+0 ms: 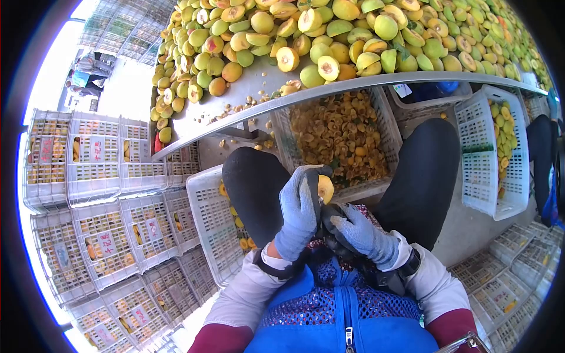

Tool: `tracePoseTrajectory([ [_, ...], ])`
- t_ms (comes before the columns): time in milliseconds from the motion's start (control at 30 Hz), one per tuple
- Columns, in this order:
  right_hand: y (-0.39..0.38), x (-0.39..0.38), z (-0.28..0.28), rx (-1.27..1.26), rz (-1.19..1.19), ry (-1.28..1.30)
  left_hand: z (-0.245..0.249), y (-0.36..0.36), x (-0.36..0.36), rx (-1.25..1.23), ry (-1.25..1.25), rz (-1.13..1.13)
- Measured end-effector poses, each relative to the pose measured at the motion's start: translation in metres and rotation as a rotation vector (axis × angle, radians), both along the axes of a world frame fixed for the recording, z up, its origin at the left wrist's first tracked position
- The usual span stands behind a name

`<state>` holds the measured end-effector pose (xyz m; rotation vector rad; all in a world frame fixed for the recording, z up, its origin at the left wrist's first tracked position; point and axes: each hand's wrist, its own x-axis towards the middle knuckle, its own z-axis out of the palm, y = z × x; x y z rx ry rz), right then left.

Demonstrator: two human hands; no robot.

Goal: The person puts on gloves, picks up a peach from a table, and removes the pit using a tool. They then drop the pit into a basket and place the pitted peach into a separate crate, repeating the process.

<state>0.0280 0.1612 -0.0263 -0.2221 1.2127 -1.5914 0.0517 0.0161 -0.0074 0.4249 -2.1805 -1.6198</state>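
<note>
My left hand [299, 206], in a grey-blue glove with dark fingertips, is closed around a cut stone fruit [325, 189] in front of my lap. Its yellow-orange cut flesh shows between the two hands. Just below and to the right, my right hand [364, 234] wears a matching glove. Its fingers are curled in close to the fruit, and whatever they grip is hidden by the dark glove tips. Beyond my knees, a metal-edged table [253, 112] carries a large heap of green-yellow stone fruit [353, 35], many of them halved.
Between my knees stands a crate [388, 120] of brown fruit scraps. A white crate [206, 229] with fruit is at my left, another crate [479, 159] at my right. Stacked crates [97, 153] fill the left side. Another person's dark-clad leg [540, 159] shows at far right.
</note>
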Motion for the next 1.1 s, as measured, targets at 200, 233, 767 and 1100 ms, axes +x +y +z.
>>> tracePoseTrajectory([
  [200, 0.007, -0.026, 0.03, -0.215, 0.1, -0.566, 0.012, -0.015, -0.009, 0.022, -0.001, -0.203],
  [233, 0.002, -0.023, 0.034, -0.204, 0.081, -0.573, 0.015, -0.015, -0.007, 0.1, -0.067, -0.214],
  [767, 0.001, -0.029, -0.048, -0.313, -0.167, -1.159, 0.016, -0.065, 0.027, 0.271, -0.23, 0.157],
  [1100, -0.002, -0.045, -0.038, -0.112, -0.036, -0.685, 0.048, -0.166, 0.053, -0.93, -0.671, 0.471],
])
